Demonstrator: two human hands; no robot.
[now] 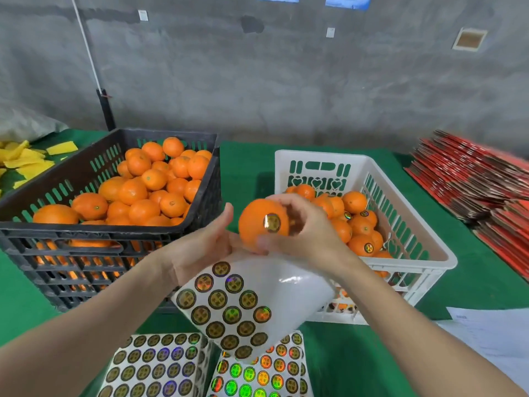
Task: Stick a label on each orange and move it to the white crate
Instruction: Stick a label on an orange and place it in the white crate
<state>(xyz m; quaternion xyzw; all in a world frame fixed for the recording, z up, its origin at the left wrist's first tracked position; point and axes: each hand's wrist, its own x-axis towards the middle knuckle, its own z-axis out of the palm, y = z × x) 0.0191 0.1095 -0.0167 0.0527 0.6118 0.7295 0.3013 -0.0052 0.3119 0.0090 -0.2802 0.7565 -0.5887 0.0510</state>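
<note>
Labelled orange held in the air between both hands, just at 9 o'clock of the white crate.

The right hand wraps curled fingers round the fruit from 3 o'clock; the left hand sits against it from 8 o'clock, thumb straight and apart, but its fingers are hidden below, so I cannot tell its grip. The orange looks nearly round with no clear long axis, and its round label faces the camera. A curled sticker sheet hangs beneath the hands, its long axis running 12 to 6. The black crate of unlabelled oranges stands at 9 o'clock. 2 flat sticker sheets lie at 6 o'clock on the green cloth.
</note>
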